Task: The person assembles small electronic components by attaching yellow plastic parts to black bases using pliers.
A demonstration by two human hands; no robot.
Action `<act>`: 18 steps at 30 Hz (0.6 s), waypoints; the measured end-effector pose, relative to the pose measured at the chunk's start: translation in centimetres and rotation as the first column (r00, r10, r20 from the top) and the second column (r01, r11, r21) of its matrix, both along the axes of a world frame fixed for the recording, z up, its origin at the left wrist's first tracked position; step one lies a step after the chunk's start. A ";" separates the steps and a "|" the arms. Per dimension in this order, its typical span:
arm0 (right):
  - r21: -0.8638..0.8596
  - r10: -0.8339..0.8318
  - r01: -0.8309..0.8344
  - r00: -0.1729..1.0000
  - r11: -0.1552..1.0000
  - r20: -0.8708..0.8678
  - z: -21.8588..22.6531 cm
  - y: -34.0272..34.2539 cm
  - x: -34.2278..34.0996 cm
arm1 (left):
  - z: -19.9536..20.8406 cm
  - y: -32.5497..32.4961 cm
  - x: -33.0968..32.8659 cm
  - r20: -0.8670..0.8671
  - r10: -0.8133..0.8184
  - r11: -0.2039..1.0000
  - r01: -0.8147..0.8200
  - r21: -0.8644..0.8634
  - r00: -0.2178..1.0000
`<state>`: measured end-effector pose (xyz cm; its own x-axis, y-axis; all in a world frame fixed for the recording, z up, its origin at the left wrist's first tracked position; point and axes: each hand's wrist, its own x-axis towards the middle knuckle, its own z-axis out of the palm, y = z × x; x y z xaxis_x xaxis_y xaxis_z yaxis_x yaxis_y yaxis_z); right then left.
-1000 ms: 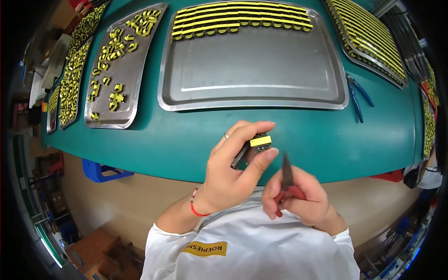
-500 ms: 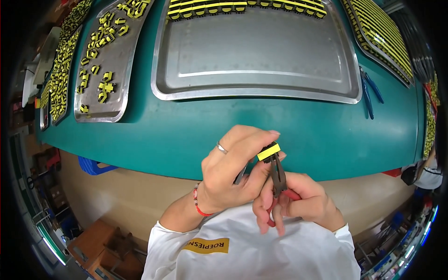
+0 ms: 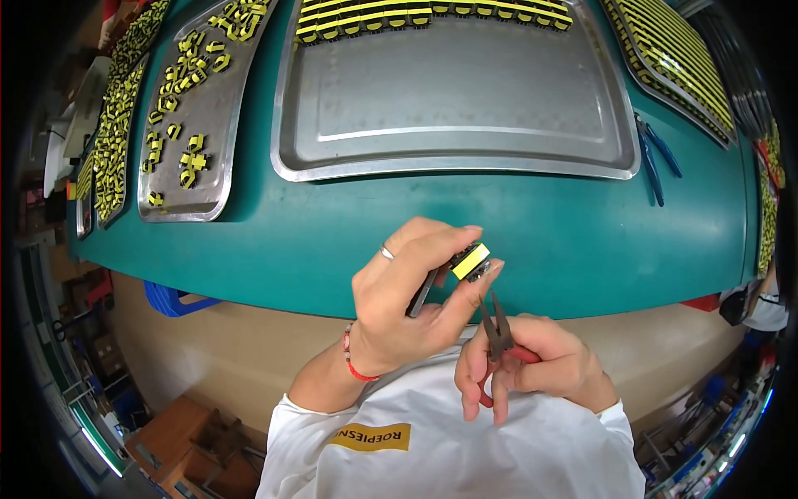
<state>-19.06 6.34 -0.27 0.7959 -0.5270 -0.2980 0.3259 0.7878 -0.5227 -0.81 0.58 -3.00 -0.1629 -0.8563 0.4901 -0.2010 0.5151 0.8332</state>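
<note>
Between the thumb and fingertips of my left hand [image 3: 391,299] is a small transformer [image 3: 471,263], with a yellow taped band and a black body; metal pins show at its ends. A dark, narrow tool [image 3: 421,298] also lies inside this hand, its kind mostly hidden by the fingers. My right hand [image 3: 553,358] is closed around red-handled needle-nose pliers [image 3: 499,333]. Their jaws point up, slightly parted, just below the transformer and apart from it.
A large metal tray [image 3: 457,171] holds rows of transformers along its far side. Loose transformers lie in a narrower tray [image 3: 187,208] at left, and more fill trays beyond. Blue-handled pliers [image 3: 657,162] rest on the green table [image 3: 332,241], near a packed tray [image 3: 673,71] at right.
The pliers have come away from the transformer and dropped slightly, their jaws opening a little. My left hand has turned the transformer and shifted slightly left.
</note>
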 end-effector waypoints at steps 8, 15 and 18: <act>0.053 -0.043 0.044 0.999 0.998 -0.032 0.3 -0.3 -0.1 | -0.5 0.4 -0.2 -0.030 -0.047 0.999 0.047 -0.003 0.998; 0.045 -0.080 0.083 0.996 0.996 -0.049 -0.7 -0.5 -0.1 | -0.5 0.4 -0.1 -0.054 -0.117 0.993 0.117 -0.010 0.992; -0.032 -0.083 0.081 0.995 0.996 -0.049 -1.0 -0.7 0.1 | -0.5 0.3 -0.2 -0.058 -0.113 0.994 0.113 -0.003 0.992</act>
